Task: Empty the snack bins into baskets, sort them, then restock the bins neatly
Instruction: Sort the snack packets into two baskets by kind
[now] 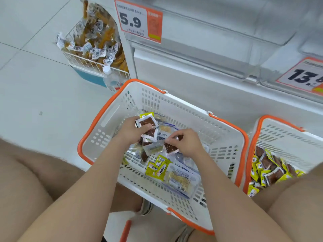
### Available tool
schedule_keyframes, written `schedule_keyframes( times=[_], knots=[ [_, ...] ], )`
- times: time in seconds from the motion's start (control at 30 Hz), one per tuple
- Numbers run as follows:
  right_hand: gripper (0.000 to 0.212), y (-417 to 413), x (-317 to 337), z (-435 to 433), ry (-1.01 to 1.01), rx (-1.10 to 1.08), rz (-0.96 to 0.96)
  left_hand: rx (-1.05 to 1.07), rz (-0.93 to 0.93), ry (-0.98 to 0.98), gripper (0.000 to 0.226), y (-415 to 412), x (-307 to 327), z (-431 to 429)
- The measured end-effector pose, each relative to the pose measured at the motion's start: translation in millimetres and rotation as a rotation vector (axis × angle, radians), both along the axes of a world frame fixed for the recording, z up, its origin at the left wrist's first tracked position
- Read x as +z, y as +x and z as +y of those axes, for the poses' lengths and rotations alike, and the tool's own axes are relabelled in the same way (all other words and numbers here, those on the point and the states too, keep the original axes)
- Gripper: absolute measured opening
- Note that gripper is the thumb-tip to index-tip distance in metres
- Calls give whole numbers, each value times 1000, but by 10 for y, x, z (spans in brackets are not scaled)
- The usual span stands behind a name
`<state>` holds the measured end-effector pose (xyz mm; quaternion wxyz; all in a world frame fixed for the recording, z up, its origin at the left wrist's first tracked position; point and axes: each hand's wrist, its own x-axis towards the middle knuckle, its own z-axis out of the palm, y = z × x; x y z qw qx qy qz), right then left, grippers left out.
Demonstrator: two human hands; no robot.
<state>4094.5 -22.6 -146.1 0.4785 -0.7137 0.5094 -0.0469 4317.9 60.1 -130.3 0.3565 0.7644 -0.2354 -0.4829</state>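
A white basket with an orange rim [174, 105] stands on the floor between my knees. Inside lie several brown snack packets, yellow packets [158, 169] and clear packs of pale snacks [180, 179]. My left hand [130, 131] grips a small stack of brown packets [146, 122] above the pile. My right hand [185, 143] pinches another brown packet [170, 148] lying on the pile. A second white basket [286, 135] at the right holds a mix of yellow and brown packets [269, 165].
Clear plastic shelf bins [218, 23] with price tags 5.9 [138, 20] and 13 [304, 75] rise behind the baskets. A wire basket of orange snacks [94, 42] sits on a blue box at the back left, with a water bottle [111, 78] beside it.
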Motion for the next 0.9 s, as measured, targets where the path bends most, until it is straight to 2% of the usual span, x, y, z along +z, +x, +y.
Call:
schedule_keyframes(
  times=[0.03,0.1,0.13,0.23,0.27,0.37,0.43,0.5,0.6,0.7,0.73,0.8,0.83,0.9],
  knots=[
    [10,-42,63,22,11,-62,-44,88,3,-35,40,-48,70,-4],
    [6,-132,201,54,10,-37,-27,181,0,-89,42,-135,160,-8],
    [5,-183,253,68,4,13,45,219,-3,-116,38,-186,218,-1],
    [38,-325,336,151,-67,43,383,353,39,-200,20,-363,439,25],
    [44,-374,371,177,-113,-40,384,386,76,-215,17,-427,480,5],
    [37,-533,596,191,-123,-431,72,422,255,-246,12,-708,724,-79],
    [27,-633,781,130,-129,-618,-85,388,414,-252,10,-953,848,-151],
    [24,-763,863,61,-63,-745,-238,328,530,-260,15,-1237,969,-205],
    [35,-1044,999,8,88,-851,-402,172,583,-245,30,-1750,1077,-264],
    [29,-1440,1414,80,196,-882,-477,16,489,-274,10,-2288,1173,-329],
    [36,-1605,1482,90,225,-868,-441,-27,447,-288,9,-2463,1190,-360],
    [56,-1944,1597,139,299,-786,-386,-140,374,-277,12,-2801,1242,-436],
    [57,-2095,1617,135,324,-793,-392,-203,348,-243,13,-2945,1300,-466],
    [47,-2373,1574,95,325,-936,-431,-341,421,-124,32,-3162,1326,-552]
  ],
)
